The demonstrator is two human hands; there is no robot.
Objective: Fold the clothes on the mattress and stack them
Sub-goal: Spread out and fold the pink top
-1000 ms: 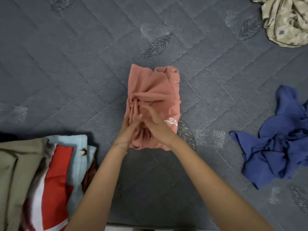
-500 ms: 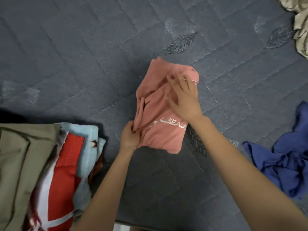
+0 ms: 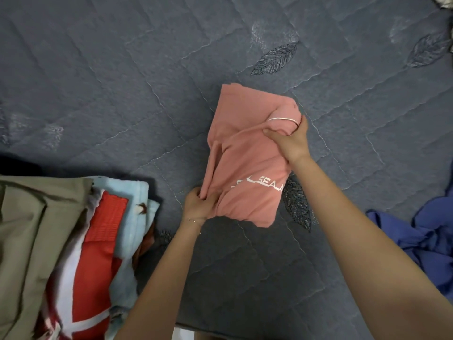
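Observation:
A folded pink garment (image 3: 247, 165) with white lettering lies in the middle of the grey quilted mattress (image 3: 122, 82). My left hand (image 3: 199, 204) grips its near left corner, fingers curled into the cloth. My right hand (image 3: 290, 139) grips the far right edge, thumb on top and fingers tucked round the fold. At the near left sits a stack of folded clothes (image 3: 61, 246): an olive piece on top, red-and-white and light blue ones under it.
A crumpled blue garment (image 3: 426, 236) lies at the right edge. A scrap of pale patterned cloth (image 3: 445, 2) shows at the top right corner. The mattress's near edge runs along the bottom, below my arms.
My right hand slid from pressing flat on the pink garment to gripping its far right edge. My left hand kept its hold on the near left corner. The view shifted left.

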